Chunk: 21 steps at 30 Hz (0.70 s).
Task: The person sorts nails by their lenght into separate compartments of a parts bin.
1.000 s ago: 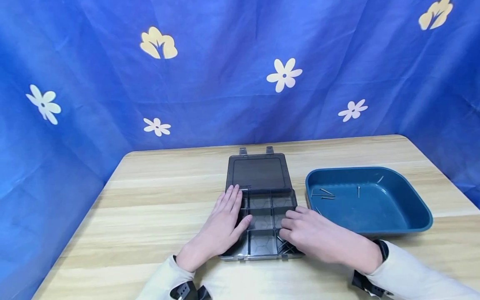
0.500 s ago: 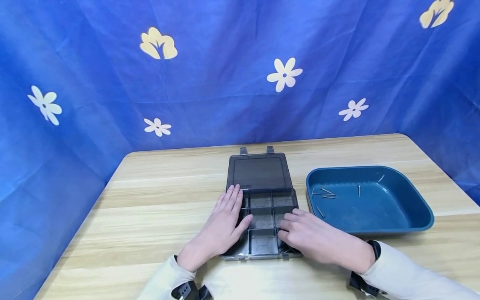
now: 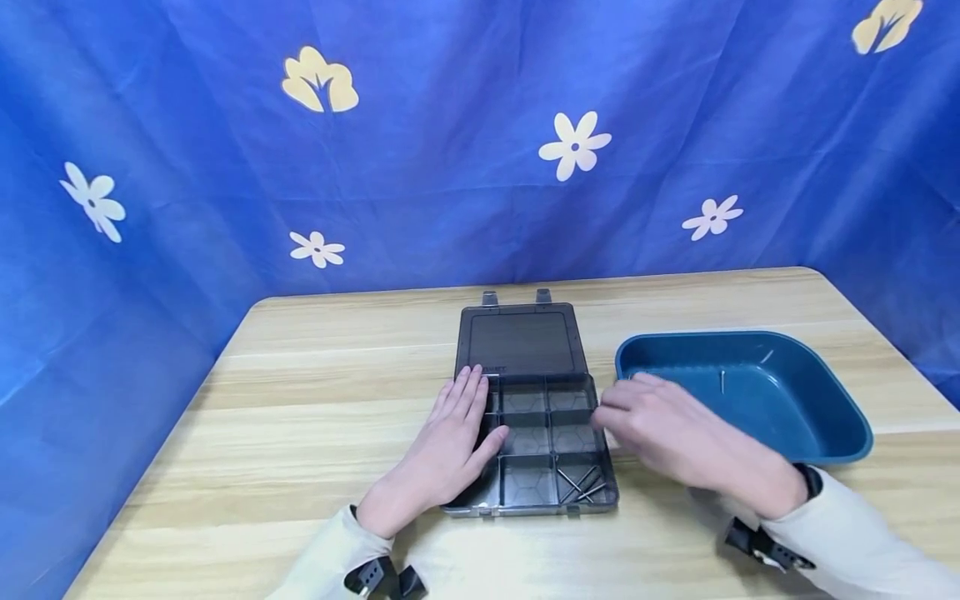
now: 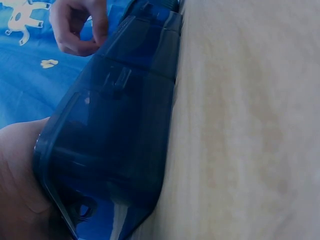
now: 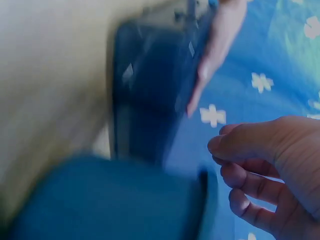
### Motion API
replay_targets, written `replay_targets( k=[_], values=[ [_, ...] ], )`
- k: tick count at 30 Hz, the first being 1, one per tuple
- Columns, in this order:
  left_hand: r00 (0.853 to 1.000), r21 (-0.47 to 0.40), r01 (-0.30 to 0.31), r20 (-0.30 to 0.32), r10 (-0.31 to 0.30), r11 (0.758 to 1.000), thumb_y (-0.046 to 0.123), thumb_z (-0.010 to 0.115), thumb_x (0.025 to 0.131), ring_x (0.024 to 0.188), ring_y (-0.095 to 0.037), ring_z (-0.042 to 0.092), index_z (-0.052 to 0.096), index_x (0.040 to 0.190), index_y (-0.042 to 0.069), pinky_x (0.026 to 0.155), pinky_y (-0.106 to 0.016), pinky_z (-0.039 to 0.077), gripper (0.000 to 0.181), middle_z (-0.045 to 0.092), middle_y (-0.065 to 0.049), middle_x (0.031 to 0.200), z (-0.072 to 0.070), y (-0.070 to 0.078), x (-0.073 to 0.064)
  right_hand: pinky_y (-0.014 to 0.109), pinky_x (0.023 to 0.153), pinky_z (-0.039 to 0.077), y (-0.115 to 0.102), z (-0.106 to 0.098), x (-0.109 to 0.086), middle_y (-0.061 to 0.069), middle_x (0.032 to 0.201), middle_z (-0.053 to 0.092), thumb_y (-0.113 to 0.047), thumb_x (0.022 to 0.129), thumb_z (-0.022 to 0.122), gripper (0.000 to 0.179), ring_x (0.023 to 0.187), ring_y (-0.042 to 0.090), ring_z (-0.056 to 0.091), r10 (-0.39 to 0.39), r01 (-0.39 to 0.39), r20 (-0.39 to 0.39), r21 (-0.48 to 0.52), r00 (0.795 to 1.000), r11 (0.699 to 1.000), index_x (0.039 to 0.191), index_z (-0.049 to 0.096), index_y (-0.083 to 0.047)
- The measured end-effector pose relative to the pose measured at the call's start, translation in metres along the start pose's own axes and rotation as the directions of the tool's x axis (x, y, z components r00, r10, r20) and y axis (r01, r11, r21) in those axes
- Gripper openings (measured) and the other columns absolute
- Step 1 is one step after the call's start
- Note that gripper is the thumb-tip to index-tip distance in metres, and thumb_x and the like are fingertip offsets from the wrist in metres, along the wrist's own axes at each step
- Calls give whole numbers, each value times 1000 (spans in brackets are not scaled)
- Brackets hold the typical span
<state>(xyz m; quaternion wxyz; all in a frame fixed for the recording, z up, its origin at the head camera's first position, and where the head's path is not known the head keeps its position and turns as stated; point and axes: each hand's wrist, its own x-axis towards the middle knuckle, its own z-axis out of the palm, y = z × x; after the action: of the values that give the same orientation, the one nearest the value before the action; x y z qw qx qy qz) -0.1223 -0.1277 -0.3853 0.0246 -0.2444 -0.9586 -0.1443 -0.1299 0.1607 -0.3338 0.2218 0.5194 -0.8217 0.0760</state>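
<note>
A dark translucent compartment box lies on the table with its lid folded back. Several thin metal nails lie crossed in its near right compartment. My left hand rests flat along the box's left side, fingers straight, hiding most of the left column. Above the gap between the box and a blue bin is my right hand. Its fingers are loosely bent, and the right wrist view shows nothing between the thumb and fingers. One nail shows in the bin; the hand covers the bin's left part.
The bin's raised rim stands to the right of the box on the wooden table. A blue flowered cloth hangs behind the table and along its sides.
My right hand has lifted out of the near right compartment and moved right and away toward the bin, leaving the nails there in plain sight. The left hand stays put.
</note>
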Motion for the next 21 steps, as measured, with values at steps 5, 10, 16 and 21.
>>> replay_targets(
  k=[5,10,16,21],
  values=[
    [1000,5,-4,-5,4,1000,46,35,102,148,-33,12,25,148,-8,120,-47,12,71,16,-23,158,0,-1,0,30,60,48,26,-12,-13,-6,76,61,5,67,74,25,67,9,54,147,-147,-1,-18,989,989,83,69,-13],
    [1000,8,-5,4,5,1000,45,35,102,147,-34,12,24,148,-8,120,-47,11,71,16,-23,158,0,-1,0,27,53,47,42,-15,-29,-9,75,61,9,68,70,29,62,4,51,278,-277,45,-19,960,961,83,69,-16],
    [1000,-3,-4,5,4,1000,45,36,102,148,-34,11,24,148,-8,120,-47,11,71,15,-23,158,0,-1,1,23,50,44,54,-13,-48,-11,73,56,11,68,67,30,61,3,48,365,-362,69,-48,928,931,80,68,-16],
    [1000,-9,-7,-5,7,1000,44,37,102,147,-34,12,26,148,-8,120,-47,11,71,17,-23,158,0,-1,0,24,50,44,58,-9,-57,-12,73,54,11,69,68,29,63,4,48,417,-415,108,-43,902,909,79,66,-17]
  ],
)
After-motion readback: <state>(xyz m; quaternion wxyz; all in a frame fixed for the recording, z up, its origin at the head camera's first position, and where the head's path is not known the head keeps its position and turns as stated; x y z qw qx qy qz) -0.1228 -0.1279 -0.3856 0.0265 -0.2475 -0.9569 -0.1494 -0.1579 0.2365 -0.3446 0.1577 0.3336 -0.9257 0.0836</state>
